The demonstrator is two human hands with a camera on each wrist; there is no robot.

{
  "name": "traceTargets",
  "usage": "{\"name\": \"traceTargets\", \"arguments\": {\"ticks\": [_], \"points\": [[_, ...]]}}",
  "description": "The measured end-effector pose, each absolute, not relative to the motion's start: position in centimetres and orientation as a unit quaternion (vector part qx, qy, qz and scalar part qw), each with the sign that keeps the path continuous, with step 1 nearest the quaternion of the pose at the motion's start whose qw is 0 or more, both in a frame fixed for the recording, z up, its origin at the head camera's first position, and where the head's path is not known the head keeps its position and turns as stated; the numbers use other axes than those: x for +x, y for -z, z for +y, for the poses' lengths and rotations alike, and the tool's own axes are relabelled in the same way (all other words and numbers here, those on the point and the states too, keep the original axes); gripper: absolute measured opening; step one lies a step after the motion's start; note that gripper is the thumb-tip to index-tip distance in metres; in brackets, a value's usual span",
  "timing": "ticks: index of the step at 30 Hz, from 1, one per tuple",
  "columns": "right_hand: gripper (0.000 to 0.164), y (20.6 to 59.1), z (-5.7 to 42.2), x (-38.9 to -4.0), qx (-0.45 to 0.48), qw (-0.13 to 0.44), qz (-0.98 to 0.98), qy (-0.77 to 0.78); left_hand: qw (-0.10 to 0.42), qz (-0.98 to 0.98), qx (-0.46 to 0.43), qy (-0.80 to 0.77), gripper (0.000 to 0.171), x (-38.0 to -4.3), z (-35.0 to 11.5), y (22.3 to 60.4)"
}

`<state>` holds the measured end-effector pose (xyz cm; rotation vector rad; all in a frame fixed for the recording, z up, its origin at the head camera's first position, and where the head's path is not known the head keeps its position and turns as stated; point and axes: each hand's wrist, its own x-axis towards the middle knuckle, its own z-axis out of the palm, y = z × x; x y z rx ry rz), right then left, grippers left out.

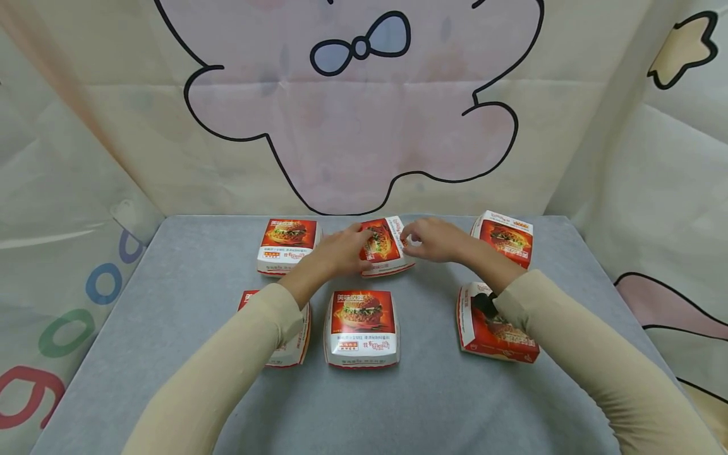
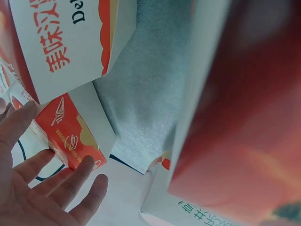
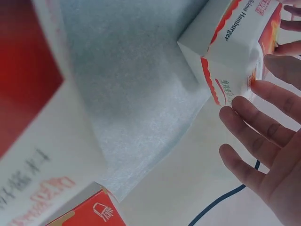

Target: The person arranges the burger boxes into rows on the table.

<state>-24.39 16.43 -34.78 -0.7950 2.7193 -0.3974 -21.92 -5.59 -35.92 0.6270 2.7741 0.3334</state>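
Note:
Both hands are at a hamburger box (image 1: 382, 243) in the middle of the back row, its white strip turned to the right. My left hand (image 1: 339, 253) is at the box's left side, fingers at its top edge and side. In the left wrist view, the left fingers (image 2: 70, 190) are spread and nearly straight beside a box's red side panel (image 2: 70, 132). My right hand (image 1: 435, 239) is at the box's right edge. The right wrist view shows extended right fingers (image 3: 251, 132) at the white side of the box (image 3: 230, 61).
Other hamburger boxes stand around: back left (image 1: 288, 243), front middle (image 1: 362, 328), back right (image 1: 505, 237) and front right (image 1: 497, 322). A front-left box (image 1: 292, 347) is partly hidden under the left sleeve. A grey-blue cloth covers the table (image 1: 432, 404); printed curtains (image 1: 364, 126) surround it.

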Motion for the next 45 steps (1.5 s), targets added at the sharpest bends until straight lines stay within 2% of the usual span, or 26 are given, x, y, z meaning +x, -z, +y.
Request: {"name": "traceTargets", "arguments": {"ticks": [9, 17, 28, 38, 45], "points": [[0.030, 35.0, 16.5, -24.8, -0.274, 0.118, 0.944, 0.138, 0.149, 0.956, 0.228, -0.109, 0.066, -22.1, -6.0, 36.1], [0.054, 35.2, 16.8, -24.7, -0.271, 0.078, 0.949, 0.138, 0.153, 0.952, 0.242, -0.103, 0.064, -22.0, -6.5, 35.6], [0.049, 35.7, 16.7, -24.8, -0.309, 0.148, 0.927, 0.150, 0.158, 0.954, 0.233, -0.106, 0.062, -22.2, -6.4, 35.9], [0.050, 35.6, 16.7, -24.3, -0.303, 0.151, 0.928, 0.154, 0.095, 0.965, 0.223, -0.103, 0.050, -22.2, -6.8, 35.8], [0.049, 35.4, 16.4, -24.2, -0.304, 0.138, 0.932, 0.144, 0.115, 0.962, 0.227, -0.100, 0.070, -21.8, -6.3, 35.7]]}}
